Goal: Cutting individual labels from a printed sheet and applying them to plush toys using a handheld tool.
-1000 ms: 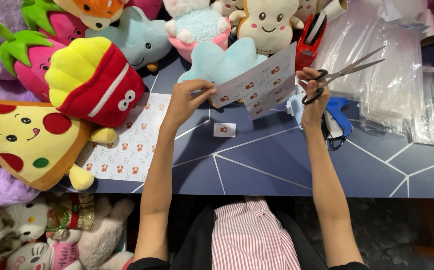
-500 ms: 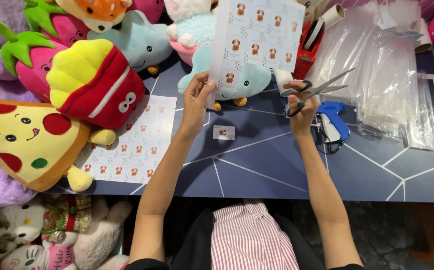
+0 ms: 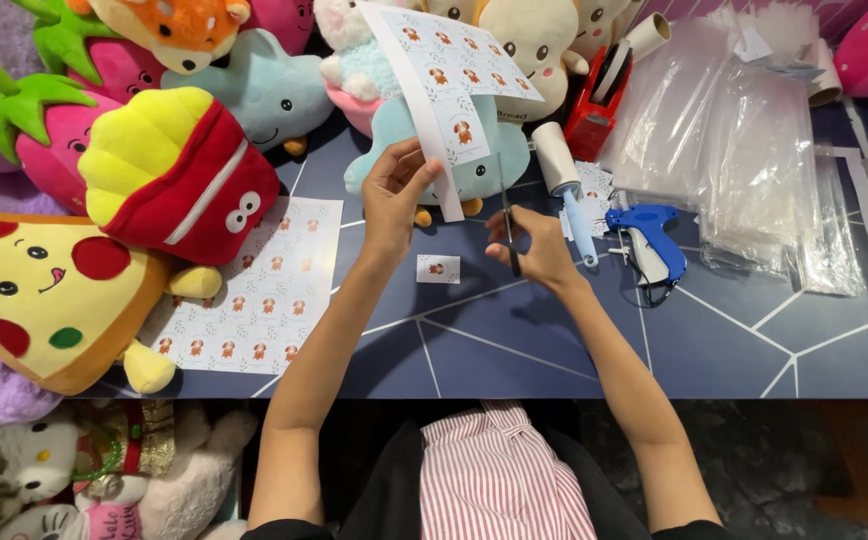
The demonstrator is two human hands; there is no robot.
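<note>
Presently the left hand (image 3: 399,195) grips a sheet of small printed pictures (image 3: 449,75), pinched at its lower edge and held up tilted above the blue tabletop (image 3: 714,345). The right hand (image 3: 539,250) is closed on a pair of scissors (image 3: 507,215), blades pointing up and meeting the sheet's bottom edge. Judged step: cutting a strip or single picture from the sheet. One cut piece (image 3: 438,268) lies on the tabletop just below both hands; a second, uncut sheet (image 3: 254,300) lies flat to the left, beside a red and yellow plush toy (image 3: 174,175). A blue tagging tool (image 3: 649,240) rests near the right hand. Advancing the cut appears to call for a taut sheet and blades kept between the printed rows.
</note>
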